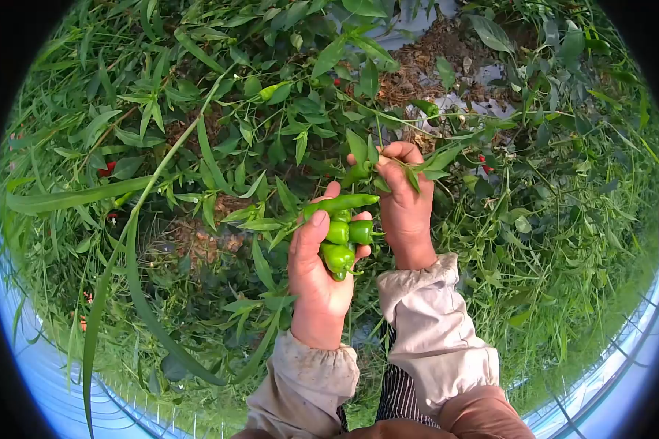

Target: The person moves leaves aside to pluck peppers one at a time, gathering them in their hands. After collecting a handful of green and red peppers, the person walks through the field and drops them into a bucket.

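In the head view, your left hand (315, 274) is cupping several green peppers (337, 257), its fingers curling around them and its thumb lying alongside. A long pepper (344, 204) is resting beyond the thumb tip, its long axis running crosswise, its narrow end pointing toward your right hand (406, 208). Those fingers are pinching a leafy stem (379, 135).

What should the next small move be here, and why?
Probably a gentle twist by the bare right hand to free what looks like a tapered green pepper: that hand pinches a leafy green shoot beside it, while the bare left hand cradles several glossy green peppers.
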Demonstrator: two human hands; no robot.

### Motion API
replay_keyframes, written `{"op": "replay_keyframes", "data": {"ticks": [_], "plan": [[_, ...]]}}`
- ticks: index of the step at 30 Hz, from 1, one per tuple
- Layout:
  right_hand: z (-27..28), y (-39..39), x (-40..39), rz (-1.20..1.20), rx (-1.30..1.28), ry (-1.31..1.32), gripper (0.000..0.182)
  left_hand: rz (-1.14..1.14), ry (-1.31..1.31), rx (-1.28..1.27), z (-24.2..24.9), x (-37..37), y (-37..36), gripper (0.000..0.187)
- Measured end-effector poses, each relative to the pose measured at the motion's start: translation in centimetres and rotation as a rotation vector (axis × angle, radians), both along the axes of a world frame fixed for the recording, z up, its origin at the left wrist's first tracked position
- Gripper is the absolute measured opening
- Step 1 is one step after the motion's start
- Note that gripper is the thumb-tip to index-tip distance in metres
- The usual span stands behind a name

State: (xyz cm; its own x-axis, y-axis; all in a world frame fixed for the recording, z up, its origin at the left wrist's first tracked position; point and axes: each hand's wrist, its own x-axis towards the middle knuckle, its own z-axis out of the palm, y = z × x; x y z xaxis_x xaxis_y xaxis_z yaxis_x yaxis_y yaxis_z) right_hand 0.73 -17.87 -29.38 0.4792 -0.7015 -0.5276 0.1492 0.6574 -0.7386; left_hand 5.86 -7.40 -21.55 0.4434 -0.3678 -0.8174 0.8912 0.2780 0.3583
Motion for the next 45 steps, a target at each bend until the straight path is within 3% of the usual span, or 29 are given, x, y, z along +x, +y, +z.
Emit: {"op": "replay_keyframes", "data": {"ticks": [4,7,9,11,12,15,17,19,20,22,27,30,32,33,35,36,37,39,43,45], "plan": [[3.2,1.0,-1.7,0.138,-0.141,0.267,0.029,-0.086,0.007,0.029,-0.1,0.5,0.0,0.047],[3.9,1.1,-3.0,0.273,-0.060,0.301,0.028,-0.170,0.096,-0.046,-0.2,1.0,-0.2,0.042],[4.4,1.1,-3.2,0.257,-0.062,0.286,0.026,-0.133,0.315,-0.076,-0.9,1.3,-0.2,0.036],[5.1,0.3,-3.6,0.587,-0.489,0.511,0.024,-0.131,0.345,-0.085,-1.7,1.9,-0.3,0.037],[4.9,0.1,-3.8,0.607,-0.628,0.489,0.023,-0.090,0.416,-0.135,-2.2,2.3,-0.6,0.035],[6.1,-0.7,-3.4,0.627,-0.669,0.510,0.021,-0.021,0.536,-0.195,-3.0,2.7,-1.2,0.034],[7.0,-1.3,-3.2,0.637,-0.632,0.529,0.021,-0.042,0.608,-0.277,-2.7,2.8,-2.0,0.035],[6.8,-1.4,-3.3,0.606,-0.356,0.512,0.023,-0.031,0.595,-0.278,-3.1,2.8,-2.2,0.035],[6.8,-1.5,-3.2,0.602,-0.355,0.513,0.023,-0.017,0.579,-0.277,-3.3,2.9,-2.1,0.035],[7.0,-1.7,-2.6,0.469,0.004,0.345,0.024,0.005,0.608,-0.279,-3.6,2.9,-1.8,0.034],[7.4,-2.6,-4.4,0.327,0.151,0.217,0.028,0.154,0.524,-0.304,-2.9,3.8,-1.6,0.030],[4.5,-2.2,-6.3,0.317,0.294,0.224,0.028,0.179,0.559,-0.444,-3.4,4.0,-1.2,0.030],[1.6,-1.2,-6.8,0.493,0.384,0.402,0.027,0.186,0.566,-0.498,-3.4,3.9,-1.3,0.031],[-0.4,-0.7,-7.1,0.519,0.285,0.496,0.029,0.201,0.563,-0.508,-3.2,4.0,-1.3,0.031],[-2.4,-0.4,-6.7,0.107,0.243,0.393,0.031,0.218,0.555,-0.517,-3.1,4.3,-1.2,0.031],[-3.2,-0.6,-6.4,-0.163,0.265,0.303,0.044,0.225,0.564,-0.528,-3.1,4.4,-1.1,0.032],[-2.7,-1.6,-5.6,-0.122,0.108,0.181,0.054,0.230,0.574,-0.541,-3.2,4.4,-1.0,0.032],[-2.2,-2.5,-4.6,-0.121,0.064,0.098,0.057,0.218,0.562,-0.532,-3.3,4.4,-0.8,0.033],[0.5,-2.9,-3.2,0.125,-0.069,0.139,0.047,0.199,0.526,-0.514,-3.4,4.3,-0.2,0.037],[1.4,-2.1,-3.6,0.318,-0.637,0.519,0.044,0.201,0.519,-0.505,-3.4,4.1,-0.2,0.038]]}}
